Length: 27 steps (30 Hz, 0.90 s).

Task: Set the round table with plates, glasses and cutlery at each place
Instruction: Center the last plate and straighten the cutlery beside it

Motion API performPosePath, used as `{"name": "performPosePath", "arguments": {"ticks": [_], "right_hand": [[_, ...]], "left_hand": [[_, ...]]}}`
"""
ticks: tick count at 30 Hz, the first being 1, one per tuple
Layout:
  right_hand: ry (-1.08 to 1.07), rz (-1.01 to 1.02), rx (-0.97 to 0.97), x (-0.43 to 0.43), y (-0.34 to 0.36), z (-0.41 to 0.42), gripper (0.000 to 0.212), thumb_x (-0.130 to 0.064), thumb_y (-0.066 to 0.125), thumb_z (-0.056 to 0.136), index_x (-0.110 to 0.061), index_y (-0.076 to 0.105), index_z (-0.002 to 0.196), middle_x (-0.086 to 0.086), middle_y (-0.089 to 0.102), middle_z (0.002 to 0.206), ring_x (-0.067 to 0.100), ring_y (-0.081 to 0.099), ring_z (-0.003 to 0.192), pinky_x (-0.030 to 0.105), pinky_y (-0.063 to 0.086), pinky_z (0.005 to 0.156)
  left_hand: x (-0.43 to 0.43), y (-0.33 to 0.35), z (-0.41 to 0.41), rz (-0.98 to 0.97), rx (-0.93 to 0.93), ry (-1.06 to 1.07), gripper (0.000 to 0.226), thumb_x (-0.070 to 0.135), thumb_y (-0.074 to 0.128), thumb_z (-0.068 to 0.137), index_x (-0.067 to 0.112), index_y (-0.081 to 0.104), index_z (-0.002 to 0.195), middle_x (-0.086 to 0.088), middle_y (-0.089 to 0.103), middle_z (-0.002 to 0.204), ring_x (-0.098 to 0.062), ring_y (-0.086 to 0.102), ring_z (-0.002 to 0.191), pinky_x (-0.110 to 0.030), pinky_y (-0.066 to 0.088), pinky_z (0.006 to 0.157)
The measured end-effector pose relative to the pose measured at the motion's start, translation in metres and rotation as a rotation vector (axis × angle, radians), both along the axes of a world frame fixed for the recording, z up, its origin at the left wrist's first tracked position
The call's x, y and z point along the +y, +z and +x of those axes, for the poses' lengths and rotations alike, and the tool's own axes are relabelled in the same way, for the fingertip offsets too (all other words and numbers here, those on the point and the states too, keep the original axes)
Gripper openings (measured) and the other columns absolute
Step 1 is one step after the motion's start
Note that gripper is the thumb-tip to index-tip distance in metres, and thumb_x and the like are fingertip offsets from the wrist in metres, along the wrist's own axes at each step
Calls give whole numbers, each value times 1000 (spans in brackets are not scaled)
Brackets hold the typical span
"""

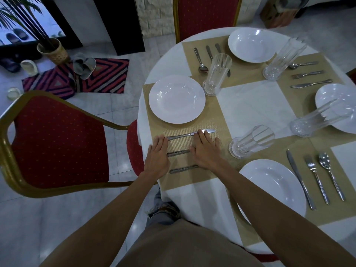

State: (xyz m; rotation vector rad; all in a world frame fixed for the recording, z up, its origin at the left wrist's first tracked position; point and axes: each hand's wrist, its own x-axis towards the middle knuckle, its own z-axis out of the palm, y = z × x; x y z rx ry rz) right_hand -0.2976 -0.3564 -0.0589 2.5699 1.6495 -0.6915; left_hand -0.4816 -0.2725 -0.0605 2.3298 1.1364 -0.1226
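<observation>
On the round table's white cloth point(250, 105), a white plate point(176, 98) sits on the left beige placemat point(192, 178). Below it lie a knife point(185, 135) and two more cutlery pieces point(178, 152) point(183, 169), side by side. My left hand point(156, 158) lies flat at their handle ends, fingers straight. My right hand point(206, 149) lies flat over their other ends, fingertips on the knife blade. A tall glass point(215, 76) stands above the plate. Three other places each have a plate, a glass and cutlery.
A red chair with a gold frame point(57, 143) stands left of the table, another point(206, 16) at the far side. A glass point(250, 141) stands just right of my right hand. A striped mat with shoes point(84, 74) and a potted plant point(53, 50) are on the floor.
</observation>
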Motion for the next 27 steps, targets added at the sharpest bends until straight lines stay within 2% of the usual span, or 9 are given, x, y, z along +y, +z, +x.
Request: {"name": "performPosePath", "arguments": {"ticks": [18,27], "right_hand": [[0,-10,-23,1,2,-1,63,-44,26,104,-11,15,156,8,9,166,26,4,153,61,6,118],[-10,37,-24,0,3,-3,60,-42,31,103,-11,23,153,8,17,163,27,9,152,61,13,116]], "left_hand": [[1,-1,-1,16,41,-23,74,3,39,95,10,0,157,-6,-9,165,-23,-14,152,-46,-1,122],[1,0,-2,10,44,-13,71,4,37,97,11,0,157,-6,-9,165,-22,-13,152,-46,-2,122]]}}
